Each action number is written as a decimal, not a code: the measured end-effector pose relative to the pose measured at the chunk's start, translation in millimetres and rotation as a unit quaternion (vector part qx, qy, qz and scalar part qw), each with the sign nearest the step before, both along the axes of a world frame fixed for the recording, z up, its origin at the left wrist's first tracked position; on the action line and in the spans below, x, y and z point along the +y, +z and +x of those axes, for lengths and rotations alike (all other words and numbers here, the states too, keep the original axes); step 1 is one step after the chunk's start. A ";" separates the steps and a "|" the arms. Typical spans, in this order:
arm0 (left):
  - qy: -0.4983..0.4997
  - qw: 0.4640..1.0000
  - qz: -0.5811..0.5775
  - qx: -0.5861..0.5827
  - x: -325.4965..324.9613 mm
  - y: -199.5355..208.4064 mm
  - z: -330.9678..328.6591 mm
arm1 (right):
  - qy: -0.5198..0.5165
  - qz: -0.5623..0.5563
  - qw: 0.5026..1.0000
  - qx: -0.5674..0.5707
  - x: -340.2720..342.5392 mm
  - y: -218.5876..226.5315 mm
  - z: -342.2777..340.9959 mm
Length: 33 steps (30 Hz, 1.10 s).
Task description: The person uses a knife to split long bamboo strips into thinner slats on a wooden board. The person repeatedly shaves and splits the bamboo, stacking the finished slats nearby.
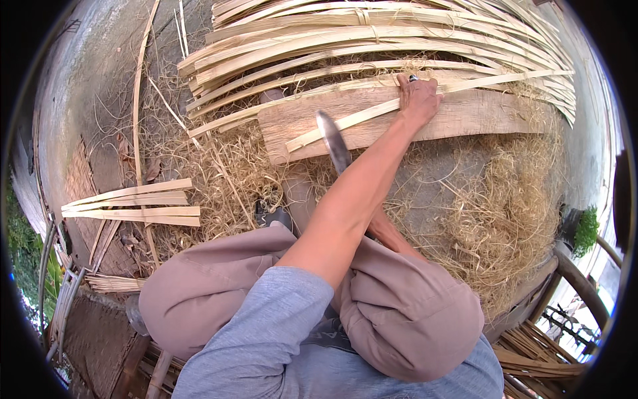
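My left arm reaches across my body to the far right. My left hand (pixel 420 101) is closed on a long pale bamboo strip (pixel 362 122), which lies slantwise over a wooden board (pixel 485 116). Something shiny shows by its fingers. Crossing beneath is my right forearm (pixel 392 234); the right hand itself is hidden behind the left forearm. From that spot a knife (pixel 334 143) sticks up, its blade tip blurred beside the strip's near end. The knife's handle is hidden too, but the blade's place fits a grip by my right hand.
Beyond the board lies a wide bundle of bamboo strips (pixel 319 36). Several short strips (pixel 136 201) fan out at the left. Curly shavings (pixel 495 213) cover the ground on both sides. My bent knees (pixel 412 312) are close below the arms.
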<state>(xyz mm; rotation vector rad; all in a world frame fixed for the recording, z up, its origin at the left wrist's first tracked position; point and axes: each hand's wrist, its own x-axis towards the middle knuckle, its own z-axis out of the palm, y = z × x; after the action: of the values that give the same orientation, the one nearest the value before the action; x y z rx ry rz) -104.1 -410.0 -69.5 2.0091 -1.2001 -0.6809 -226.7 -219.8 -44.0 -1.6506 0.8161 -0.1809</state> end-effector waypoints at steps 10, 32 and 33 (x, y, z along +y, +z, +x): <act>0.006 1.000 -0.016 0.019 1.8 -4.6 -0.2 | 0.013 0.006 1.000 0.006 0.9 1.4 -3.0; -0.226 0.837 0.324 0.380 120.5 125.7 132.9 | -0.424 0.145 0.893 -0.035 -31.5 -31.8 -150.0; -0.222 0.845 0.329 0.358 145.8 113.1 143.0 | -0.449 0.166 0.874 -0.078 -30.9 -29.4 -145.2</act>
<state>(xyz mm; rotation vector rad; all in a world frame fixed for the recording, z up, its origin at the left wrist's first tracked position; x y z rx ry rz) 39.0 -264.2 43.7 1.6458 -1.0158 -2.0970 -371.9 -250.7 -73.4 -0.8197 1.3570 -0.7669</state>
